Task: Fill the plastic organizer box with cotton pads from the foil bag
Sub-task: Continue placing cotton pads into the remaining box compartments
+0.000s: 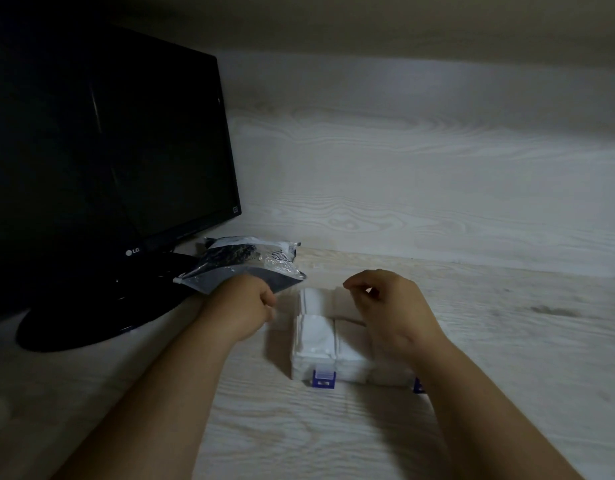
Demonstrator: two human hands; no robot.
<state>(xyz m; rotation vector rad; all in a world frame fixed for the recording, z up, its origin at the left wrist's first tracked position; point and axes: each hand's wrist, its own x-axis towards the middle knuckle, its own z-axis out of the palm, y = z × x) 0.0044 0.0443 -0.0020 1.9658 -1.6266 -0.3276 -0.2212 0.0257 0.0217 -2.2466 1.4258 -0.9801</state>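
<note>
— So where's the box [351, 370] sitting rn?

— Middle of the bench [333, 438], near the front, between the two forearms. It's clear plastic with two purple clips on its near wall. One clip [323, 379] is in full view, the other clip [418, 386] is half hidden behind the right forearm.

— Any pads in it?

— Yep, white pads [314, 332] are packed into the left side, in rows running front to back. The right side looks whitish too, but the right arm covers a lot of it, so I can't say how full it is.

— And the bag?

— The bag [243, 263] lies at the back left of the box. It's silvery with a crinkly clear part, and its far end rests on the foot of a black monitor [108, 150]. It's near the box, but I can't tell if they touch.

— Hands?

— The left grip [243, 303] is knuckles up, just left of the box's far corner, over the bag's near edge. Its fingers are curled under and blurry, so I can't tell whether it holds anything. The right grip [385, 303] hovers above the box's back right part. Its fingers are loosely bent, thumb and forefinger tips almost meeting, nothing visible between them.

— Lighting?

— Dim. The bench is pale wood grain, and the wall [420, 168] behind has the same grain.
</note>
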